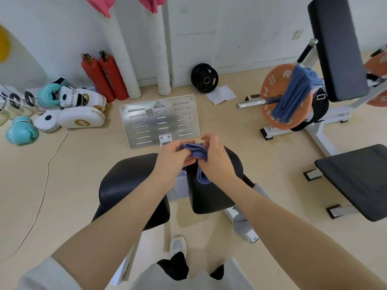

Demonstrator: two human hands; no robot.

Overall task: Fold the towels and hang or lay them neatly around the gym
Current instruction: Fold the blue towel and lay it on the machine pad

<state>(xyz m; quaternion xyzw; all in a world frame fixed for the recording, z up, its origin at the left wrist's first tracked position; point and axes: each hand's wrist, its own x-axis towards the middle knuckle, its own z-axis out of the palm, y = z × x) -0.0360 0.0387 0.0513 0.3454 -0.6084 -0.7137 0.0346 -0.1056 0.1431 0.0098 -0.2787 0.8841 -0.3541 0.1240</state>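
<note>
A small blue towel (193,151) is bunched between both hands, above the two black pads (129,185) of a gym machine. My left hand (173,155) grips its left end with curled fingers. My right hand (213,155) holds the other end, and a fold of the towel hangs below that hand. A second blue towel (293,95) is draped over the bar and orange weight plate (272,99) at the right. Two pink towels (100,5) hang at the top edge of the view.
A metal footplate (159,120) stands on the floor ahead. Boxing gloves and pads (69,107), two red extinguishers (104,78) and white padded posts (125,59) line the wall. A black plate (204,78) leans there. A black bench (356,178) stands right.
</note>
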